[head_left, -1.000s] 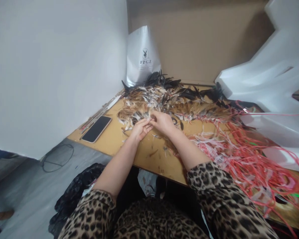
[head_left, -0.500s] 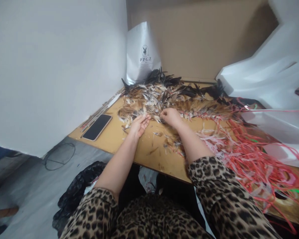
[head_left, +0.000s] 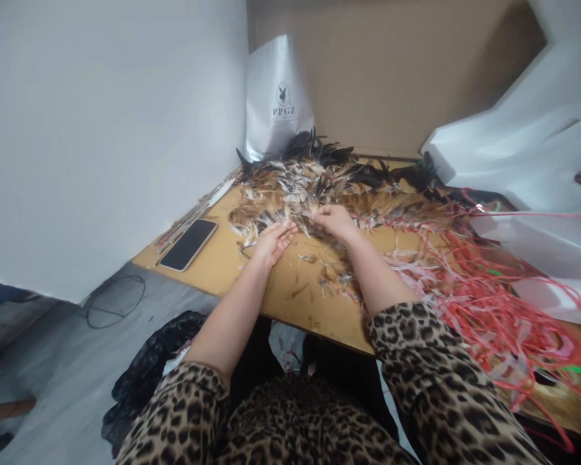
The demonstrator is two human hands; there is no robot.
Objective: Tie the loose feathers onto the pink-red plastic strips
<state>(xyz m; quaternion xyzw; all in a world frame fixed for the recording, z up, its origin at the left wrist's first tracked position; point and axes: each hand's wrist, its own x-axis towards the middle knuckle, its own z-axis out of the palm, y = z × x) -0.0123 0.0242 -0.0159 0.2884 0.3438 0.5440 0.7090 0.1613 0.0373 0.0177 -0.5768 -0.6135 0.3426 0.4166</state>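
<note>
The heap of feathers (head_left: 290, 177) lies across the far half of the table (head_left: 271, 290), its long axis running left to right. Along the back, glossy black feathers (head_left: 314, 147) point mostly away from the person, toward the wall; nearer lie soft brown plumes and ragged whitish tufts, and the heap's right-hand stretch has pink and white bits along its near edge. Right at the front of it, the person's right hand (head_left: 336, 223) has thumb and fingertips pressed together among the pale ends; what they pinch is too small for me to tell. The left hand (head_left: 274, 242) is just beside, palm turned partly up, fingers loosely extended; whether it grips anything, I can't tell.

Scattered loose feathers (head_left: 314, 259) lie on the worn yellow wood nearer the person. To the right sprawls a springy tangle of red and pink strips (head_left: 503, 316), thin and looping. A flat rectangular phone (head_left: 188, 244) lies slantwise at the left. Behind the heap stands a smooth silvery bag (head_left: 275, 71), tapering at the top, and crumpled black plastic (head_left: 150, 374) sits low beside the left arm.
</note>
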